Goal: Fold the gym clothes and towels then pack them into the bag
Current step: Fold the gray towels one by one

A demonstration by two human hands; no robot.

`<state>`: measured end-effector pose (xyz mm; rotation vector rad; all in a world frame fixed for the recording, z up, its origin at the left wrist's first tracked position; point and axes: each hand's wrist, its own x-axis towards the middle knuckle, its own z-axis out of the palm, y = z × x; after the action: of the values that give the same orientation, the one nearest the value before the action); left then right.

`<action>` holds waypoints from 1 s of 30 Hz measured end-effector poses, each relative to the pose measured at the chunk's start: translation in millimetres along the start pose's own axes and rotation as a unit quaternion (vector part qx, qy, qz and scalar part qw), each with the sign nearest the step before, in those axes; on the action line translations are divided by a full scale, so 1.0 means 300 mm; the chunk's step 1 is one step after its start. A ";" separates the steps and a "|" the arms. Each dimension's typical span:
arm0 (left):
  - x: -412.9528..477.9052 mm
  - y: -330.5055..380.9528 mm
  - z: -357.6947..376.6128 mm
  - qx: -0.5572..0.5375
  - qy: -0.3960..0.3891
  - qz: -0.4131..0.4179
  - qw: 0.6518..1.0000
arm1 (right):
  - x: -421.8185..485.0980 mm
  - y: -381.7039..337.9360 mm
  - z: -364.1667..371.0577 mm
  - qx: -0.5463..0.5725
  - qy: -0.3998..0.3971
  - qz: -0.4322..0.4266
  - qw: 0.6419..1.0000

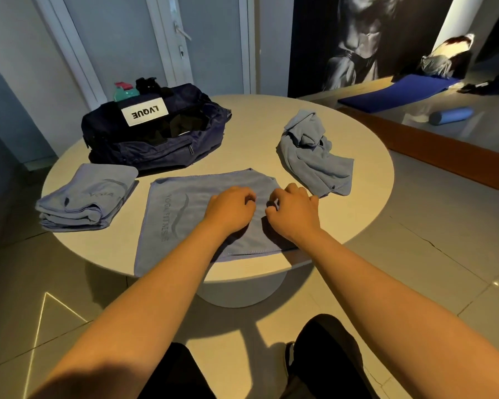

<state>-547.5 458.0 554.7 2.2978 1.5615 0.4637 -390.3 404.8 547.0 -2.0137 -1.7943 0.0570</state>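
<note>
both my hands sit curled on the flat towel (185,214) at the near edge of the round table (357,156), left hand (231,208) and right hand (293,210) close together, fingers pinching the cloth between them. folded towels (87,197) lie stacked to the left, a crumpled towel (311,154) to the right, and the open dark bag (156,131) sits behind.
</note>
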 end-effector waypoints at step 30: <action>0.398 0.029 0.045 -0.289 0.049 0.025 0.956 | 0.146 0.044 0.150 -0.001 -0.012 -0.018 1.000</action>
<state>-492.8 565.4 556.4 1.8806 1.1979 0.9209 -385.3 459.0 513.0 -1.9899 -1.8445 0.0677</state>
